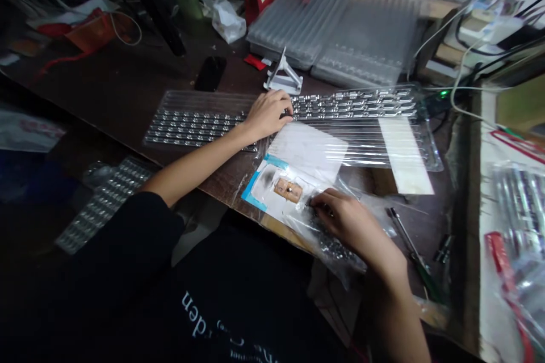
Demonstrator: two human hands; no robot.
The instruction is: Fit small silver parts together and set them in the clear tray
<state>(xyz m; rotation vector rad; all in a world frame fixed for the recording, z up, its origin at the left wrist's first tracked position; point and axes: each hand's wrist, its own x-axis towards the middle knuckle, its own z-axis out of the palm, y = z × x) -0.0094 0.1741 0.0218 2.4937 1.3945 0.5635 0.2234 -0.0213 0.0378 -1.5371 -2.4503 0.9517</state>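
My left hand [269, 112] rests where two transparent plastic trays meet, its fingers curled down at the metal parts; what lies between them is hidden. Rows of shiny metal parts fill much of the left tray [187, 127] and the upper rows of the right tray [353, 105]. My right hand [340, 212] has its fingertips pinched together over a plastic bag [336, 252] of small dark metal pieces; what they pinch is too small to make out. Left of those fingertips, a small wooden block [288, 189] sits on a white sheet [313, 147] edged with blue tape.
Stacked transparent trays [298, 22] stand at the back. In front of them are a white stand [284, 76] and a dark phone [210, 74]. A green-handled screwdriver [411, 244] lies at the right. Another tray of parts [104, 204] sits lower left, below the table edge.
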